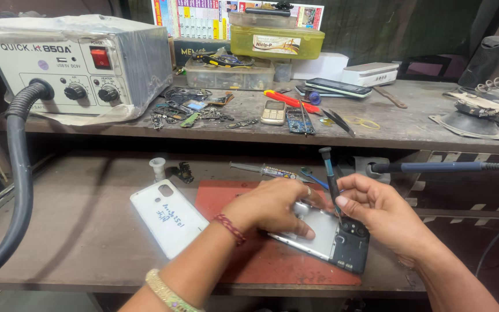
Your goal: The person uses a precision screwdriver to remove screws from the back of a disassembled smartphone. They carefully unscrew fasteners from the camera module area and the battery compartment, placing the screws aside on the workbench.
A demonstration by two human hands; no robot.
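Left hand [270, 205] lies palm down on one opened phone [330, 240], fingers curled over its far left edge and pressing it onto the mat [226, 199]. Right hand [379, 211] pinches one screwdriver [331, 182] between thumb and fingertips; the tool stands nearly upright, tip set into the dark camera end of the phone. The phone lies tilted on the right part of the one red mat, at the near edge of the bench [82, 225].

One white back cover [168, 218] lies inner face up just left of the mat, overlapping its left edge. One small white bottle [157, 168] stands on the far side of the cover. One soldering iron [434, 167], blue-handled, rests to the right, well beyond the hands.

On the shelf [411, 124] behind the bench: one grey hot-air station [76, 63] at far left, with two knobs and one black hose [18, 173] running down the left side; one small keypad phone [273, 112]; one bare circuit board [300, 121]; two stacked plastic boxes [261, 55]; one dark phone [338, 86] lying flat.
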